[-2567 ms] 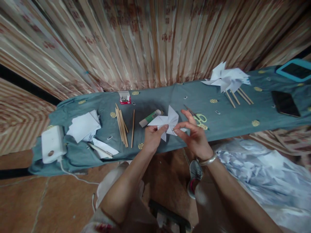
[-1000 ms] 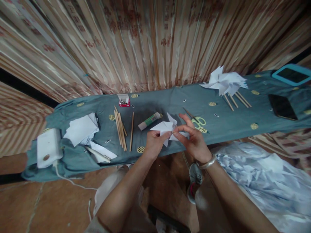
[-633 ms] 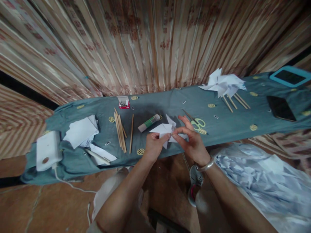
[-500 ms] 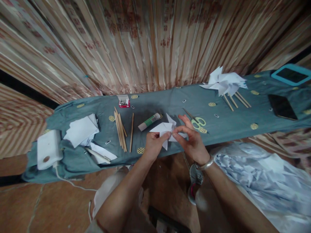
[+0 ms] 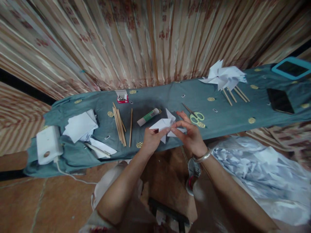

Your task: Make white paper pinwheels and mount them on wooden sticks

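Observation:
Over the front edge of the cloth-covered table, a white paper pinwheel (image 5: 162, 123) is held between both hands. My left hand (image 5: 153, 139) is closed on its left side, with the thumb close to the centre. My right hand (image 5: 190, 134) pinches at the middle of the pinwheel, its other fingers partly spread. Whether a small pin sits under the fingertips cannot be seen. Just behind the paper lies a green and white glue stick (image 5: 148, 117). Scissors with light green handles (image 5: 196, 117) rest right of the right hand.
Left of the hands are several wooden sticks (image 5: 119, 126), a red box of pins (image 5: 122, 98), stacked paper (image 5: 80, 126) and a white power device (image 5: 48, 145). Finished pinwheels (image 5: 224, 77), a phone (image 5: 280, 101) and a blue-framed tablet (image 5: 293, 68) lie right. A plastic bag of papers (image 5: 257, 168) stands below.
The view has shifted slightly, so the table appears a little higher. Both hands keep their hold at the pinwheel's centre, with only small finger movement.

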Tool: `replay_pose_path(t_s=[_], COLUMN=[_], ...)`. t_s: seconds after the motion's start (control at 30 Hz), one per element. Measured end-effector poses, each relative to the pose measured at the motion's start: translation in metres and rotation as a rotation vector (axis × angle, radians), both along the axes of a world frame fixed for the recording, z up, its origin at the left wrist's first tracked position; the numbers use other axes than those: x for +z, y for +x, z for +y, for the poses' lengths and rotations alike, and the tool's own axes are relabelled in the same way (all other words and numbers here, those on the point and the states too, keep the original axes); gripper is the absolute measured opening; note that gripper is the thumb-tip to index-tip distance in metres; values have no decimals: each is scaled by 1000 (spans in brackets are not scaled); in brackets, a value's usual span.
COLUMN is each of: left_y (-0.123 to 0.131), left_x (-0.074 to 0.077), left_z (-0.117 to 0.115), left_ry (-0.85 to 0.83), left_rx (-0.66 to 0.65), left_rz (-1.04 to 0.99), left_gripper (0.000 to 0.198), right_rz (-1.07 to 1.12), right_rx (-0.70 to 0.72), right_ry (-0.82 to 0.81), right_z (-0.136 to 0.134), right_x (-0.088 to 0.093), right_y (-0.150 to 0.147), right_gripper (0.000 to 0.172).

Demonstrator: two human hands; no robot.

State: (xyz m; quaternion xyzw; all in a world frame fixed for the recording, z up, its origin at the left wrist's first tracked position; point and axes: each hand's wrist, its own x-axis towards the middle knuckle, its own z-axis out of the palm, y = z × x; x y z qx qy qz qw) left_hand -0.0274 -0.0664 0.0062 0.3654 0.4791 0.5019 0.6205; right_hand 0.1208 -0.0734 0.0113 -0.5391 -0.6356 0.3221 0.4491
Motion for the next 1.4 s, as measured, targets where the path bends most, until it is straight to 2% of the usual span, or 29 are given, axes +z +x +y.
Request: replay_pose_path(t_s=[0.1,0.17,0.3,0.4,0.5,0.57,0.77,1.03,1.4], left_y=[-2,-3,-6,-7,-8,-7,-6,-8,-6], left_x=[1,0,-5,-10,-12,-11,-8,-11,-6], left_z=[-1,-1,-1,-1,-2,-3,-5,-5,-5], left_ry=[-12,-23,-42,-66,-79,-79,-94,-55,-19], left_rx=[-16,-25,-27,-46,-45,-41,-41,-78,-13], left_rz=[14,27,43,21,0,-13,-33,49,21], left_gripper=[30,29,29,32,36,37,35,32,34], right_rz=[20,37,152,307,423,471,579,566,569], right_rx=[-31,-65,-108,-89,-40,-11,-4,-16,-1], right_ry=[2,1,-51,-154,-279,-333,-388,-385,-389], right_z=[1,1,3,3,2,1,0,1,0], right_x=[0,-1,-6,-7,-4,-1,3,1,3], right_y=[0,0,-2,-4,-4,-4,-6,-6,-8], right_gripper=[13,21,60,90,104,104,92,76,65])
